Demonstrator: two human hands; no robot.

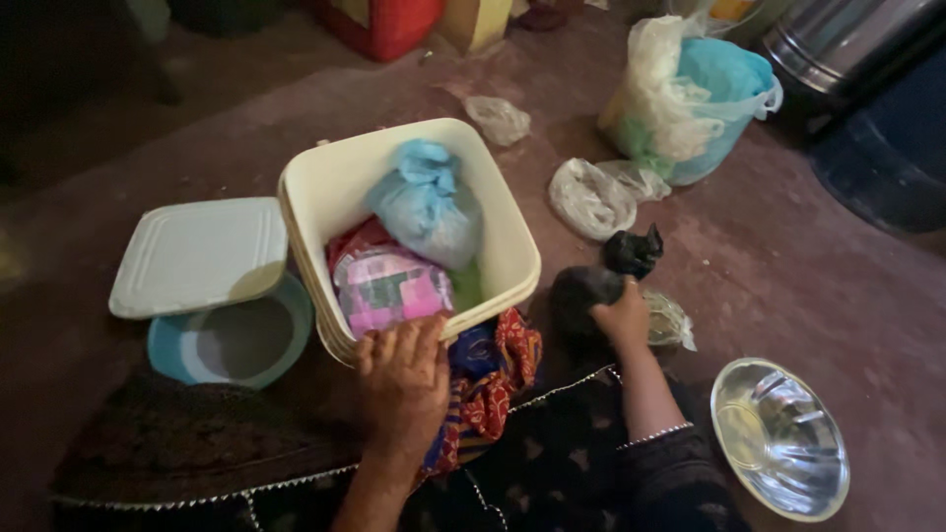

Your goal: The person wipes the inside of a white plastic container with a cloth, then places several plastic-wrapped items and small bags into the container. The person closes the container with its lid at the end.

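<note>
A cream square plastic bin (pixel 507 232) stands on the floor, holding a tied light-blue bag (pixel 426 202) and a pink patterned packet (pixel 389 291). My left hand (pixel 402 379) rests on the bin's near rim, fingers over the edge by the pink packet. My right hand (pixel 621 320) is closed on a black plastic bag (pixel 581 296) lying on the floor to the right of the bin. A second small black bag (pixel 633 251) sits just beyond it.
The bin's cream lid (pixel 197 256) lies on a blue bowl (pixel 236 345) at the left. A steel bowl (pixel 778 438) sits at the lower right. Clear and blue plastic bags (pixel 690 94) stand at the back right, with crumpled clear bags (pixel 591 197) nearby.
</note>
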